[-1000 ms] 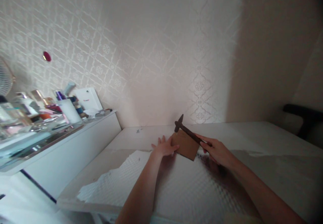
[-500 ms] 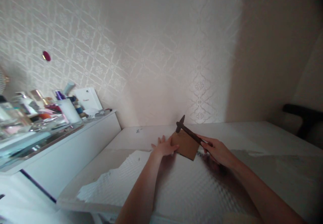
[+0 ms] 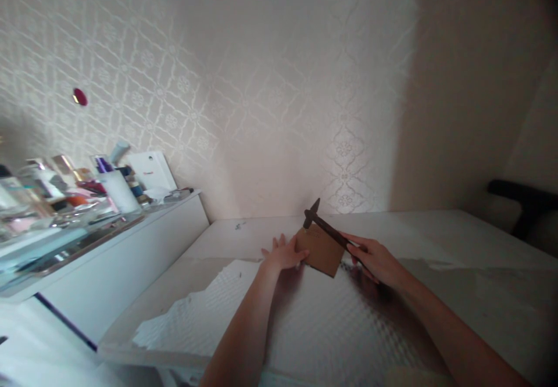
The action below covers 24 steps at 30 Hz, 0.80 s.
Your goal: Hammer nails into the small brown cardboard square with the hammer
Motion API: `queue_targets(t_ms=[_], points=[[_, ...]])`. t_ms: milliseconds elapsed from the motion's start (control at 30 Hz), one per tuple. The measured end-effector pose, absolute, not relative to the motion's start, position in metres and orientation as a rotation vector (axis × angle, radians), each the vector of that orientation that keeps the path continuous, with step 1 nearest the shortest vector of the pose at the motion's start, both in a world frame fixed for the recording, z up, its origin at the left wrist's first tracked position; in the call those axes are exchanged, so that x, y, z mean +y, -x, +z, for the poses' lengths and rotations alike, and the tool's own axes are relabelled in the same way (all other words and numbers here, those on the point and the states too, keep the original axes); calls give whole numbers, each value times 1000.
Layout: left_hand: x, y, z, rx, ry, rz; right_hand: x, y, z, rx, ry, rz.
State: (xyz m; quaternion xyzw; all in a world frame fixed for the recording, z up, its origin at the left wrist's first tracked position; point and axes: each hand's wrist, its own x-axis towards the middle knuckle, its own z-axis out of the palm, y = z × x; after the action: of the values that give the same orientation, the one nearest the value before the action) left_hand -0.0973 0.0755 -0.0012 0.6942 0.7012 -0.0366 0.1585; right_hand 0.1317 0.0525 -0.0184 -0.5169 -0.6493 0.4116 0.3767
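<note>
Brown board (image 3: 321,251) – flat, roughly square, plain matt surface, one corner pointing toward the near edge of the desk (image 3: 436,230). It sits toward the far edge, about mid-width, on a white textured sheet (image 3: 209,311). Left hand (image 3: 285,254) lies open, fingers extended, thumb touching the board's left edge. Right hand (image 3: 375,261) is closed round the handle of a dark hammer (image 3: 325,229) – slim shaft, small head raised above the board's far corner. Contact between head and board cannot be told.

The board (image 3: 321,251) stands on the table (image 3: 457,236) between the left hand (image 3: 285,254) and right hand (image 3: 375,261); the hammer (image 3: 325,229) lies above it. A cluttered shelf (image 3: 108,224) lies far left.
</note>
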Motion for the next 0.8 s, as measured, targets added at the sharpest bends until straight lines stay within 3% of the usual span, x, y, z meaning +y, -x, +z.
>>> queue_targets(t_ms=[800], points=[[74, 96, 0, 2015, -1984, -109, 56, -134, -25, -1648, 1262, 1073]])
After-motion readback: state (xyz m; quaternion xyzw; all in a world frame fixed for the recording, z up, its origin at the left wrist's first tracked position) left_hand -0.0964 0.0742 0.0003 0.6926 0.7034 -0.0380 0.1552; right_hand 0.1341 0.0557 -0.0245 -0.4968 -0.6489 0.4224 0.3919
